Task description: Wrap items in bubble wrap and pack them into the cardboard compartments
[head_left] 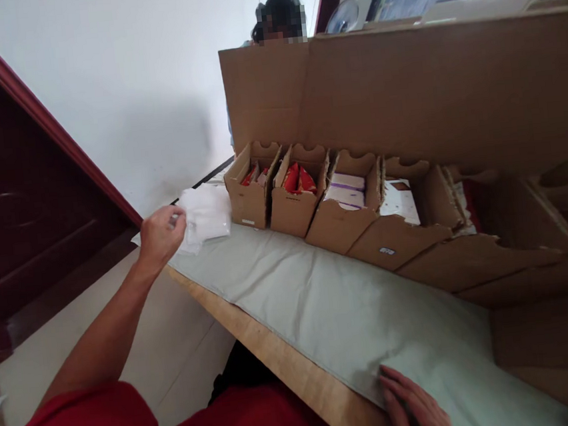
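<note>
My left hand (pixel 163 233) is at the left end of the table, fingers curled in a pinch against the near side of a pile of clear plastic bags (pixel 208 213). Whether a bag's edge lies between the fingertips I cannot make out. My right hand (pixel 416 404) rests near the table's front edge on the pale green cloth (pixel 296 285), fingers stretched out and nothing in them. Beyond the cloth stands a row of open cardboard bins. The two leftmost hold red packets (pixel 299 179); the middle ones hold white and purple boxes (pixel 347 189) and a white packet (pixel 398 200).
A tall cardboard panel (pixel 402 88) rises behind the bins, and another person (pixel 279 16) is behind it. More cardboard bins (pixel 494 256) continue to the right. A dark red door (pixel 26 197) is on the left, and the wooden table edge (pixel 277 347) runs close to my body.
</note>
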`<state>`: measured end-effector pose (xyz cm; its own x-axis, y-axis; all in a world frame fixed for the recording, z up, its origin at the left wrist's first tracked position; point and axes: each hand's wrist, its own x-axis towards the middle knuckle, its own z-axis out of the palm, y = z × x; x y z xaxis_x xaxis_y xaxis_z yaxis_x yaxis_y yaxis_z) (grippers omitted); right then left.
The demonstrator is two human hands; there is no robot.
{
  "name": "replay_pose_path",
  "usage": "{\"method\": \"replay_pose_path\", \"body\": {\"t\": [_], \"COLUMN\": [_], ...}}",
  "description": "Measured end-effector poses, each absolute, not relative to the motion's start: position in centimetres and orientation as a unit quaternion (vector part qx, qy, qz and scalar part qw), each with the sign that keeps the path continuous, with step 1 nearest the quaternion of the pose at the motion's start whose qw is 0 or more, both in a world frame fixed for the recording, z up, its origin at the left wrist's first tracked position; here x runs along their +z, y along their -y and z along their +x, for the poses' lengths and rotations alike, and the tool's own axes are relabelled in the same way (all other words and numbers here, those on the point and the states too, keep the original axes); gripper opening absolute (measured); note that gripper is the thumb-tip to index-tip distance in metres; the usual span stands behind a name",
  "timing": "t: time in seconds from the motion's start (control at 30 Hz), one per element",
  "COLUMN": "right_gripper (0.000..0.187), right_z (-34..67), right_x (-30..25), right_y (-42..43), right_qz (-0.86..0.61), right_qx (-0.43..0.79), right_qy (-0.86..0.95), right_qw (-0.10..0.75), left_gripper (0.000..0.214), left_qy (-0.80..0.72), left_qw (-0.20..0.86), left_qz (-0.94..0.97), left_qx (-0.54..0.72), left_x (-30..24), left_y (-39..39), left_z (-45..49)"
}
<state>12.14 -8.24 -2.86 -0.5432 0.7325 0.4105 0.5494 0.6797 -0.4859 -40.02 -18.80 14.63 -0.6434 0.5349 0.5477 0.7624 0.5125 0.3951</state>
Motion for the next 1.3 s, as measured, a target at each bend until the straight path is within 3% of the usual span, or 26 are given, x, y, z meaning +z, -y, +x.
{"method": "replay_pose_path", "body": {"t": [0.17,0.33,0.4,0.5,0.63,0.77,0.87,1.0,1.07,1.17,1.3], "right_gripper": [0.025,0.072,0.076,0.053,0.011,0.008,0.019,0.035,0.041,0.044,0.052], "right_z": [5.1,0.2,-0.2,0.1,2.9,9.3,14.0,16.1,15.8,15.2,15.4], "right_x": [-0.6,4.0,5.9,7.8,8.2,8.7,9.7,8.8,6.8,3.2,0.4], "right_y": [10.4,9.6,8.9,7.8,6.5,5.3,4.6,2.9,1.8,0.7,0.6], "right_qz": [-0.298,-0.277,-0.248,-0.185,-0.154,-0.217,-0.327,-0.419,-0.442,-0.494,-0.514], "right_qx": [0.277,0.221,0.166,0.135,0.189,0.270,0.329,0.460,0.524,0.561,0.559], "right_qy": [0.849,0.845,0.865,0.921,0.945,0.915,0.864,0.756,0.694,0.611,0.540], "right_qw": [0.336,0.402,0.402,0.316,0.218,0.205,0.198,0.203,0.219,0.261,0.364], "left_gripper": [0.017,0.013,0.013,0.015,0.019,0.016,0.017,0.023,0.020,0.032,0.033], "left_qy": [0.780,0.666,0.603,0.514,0.459,0.484,0.538,0.617,0.660,0.651,0.534], "left_qw": [0.038,-0.201,-0.297,-0.394,-0.461,-0.461,-0.434,-0.375,-0.278,-0.122,-0.110], "left_qz": [-0.477,-0.599,-0.658,-0.717,-0.731,-0.713,-0.688,-0.681,-0.688,-0.733,-0.819], "left_qx": [-0.403,-0.397,-0.339,-0.259,-0.206,-0.212,-0.220,-0.121,-0.115,-0.157,-0.179], "left_x": [15.4,15.2,15.2,15.5,17.0,18.6,17.8,13.7,11.1,7.3,3.5], "left_y": [21.6,20.6,19.6,18.2,16.8,15.2,12.6,7.1,5.0,4.3,6.8], "left_z": [-29.5,-23.7,-22.5,-20.9,-19.8,-21.6,-24.0,-24.6,-23.2,-20.5,-17.5]}}
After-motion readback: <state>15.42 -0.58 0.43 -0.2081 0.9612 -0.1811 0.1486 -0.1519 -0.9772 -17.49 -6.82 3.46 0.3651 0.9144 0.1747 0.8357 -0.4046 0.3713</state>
